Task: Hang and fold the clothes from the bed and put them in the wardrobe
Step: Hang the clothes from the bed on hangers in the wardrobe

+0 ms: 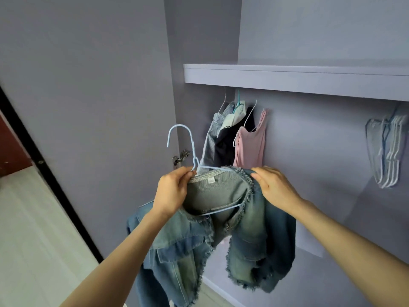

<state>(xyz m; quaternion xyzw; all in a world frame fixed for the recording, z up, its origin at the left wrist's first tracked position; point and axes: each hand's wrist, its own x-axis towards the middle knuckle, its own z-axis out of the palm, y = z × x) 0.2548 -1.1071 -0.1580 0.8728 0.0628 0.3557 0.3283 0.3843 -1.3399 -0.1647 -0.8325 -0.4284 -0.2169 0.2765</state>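
Observation:
A frayed blue denim jacket (250, 242) hangs on a light blue wire hanger (190, 138) in front of the open lilac wardrobe (309, 134). My left hand (171, 191) grips the hanger's neck together with the jacket's collar. My right hand (275, 187) holds the jacket's frayed right shoulder edge over the hanger's end. The hanger's hook points up and left, free of any rail. Inside the wardrobe hang a pink top (251, 147), a dark garment (225, 147) and a striped shirt (212, 134).
A shelf (287, 78) crosses the wardrobe above the hanging clothes. A bunch of empty hangers (385, 151) hangs at the right. The open wardrobe door (88, 96) stands at the left, with a hinge (180, 158) on it. Pale floor (28, 229) lies at lower left.

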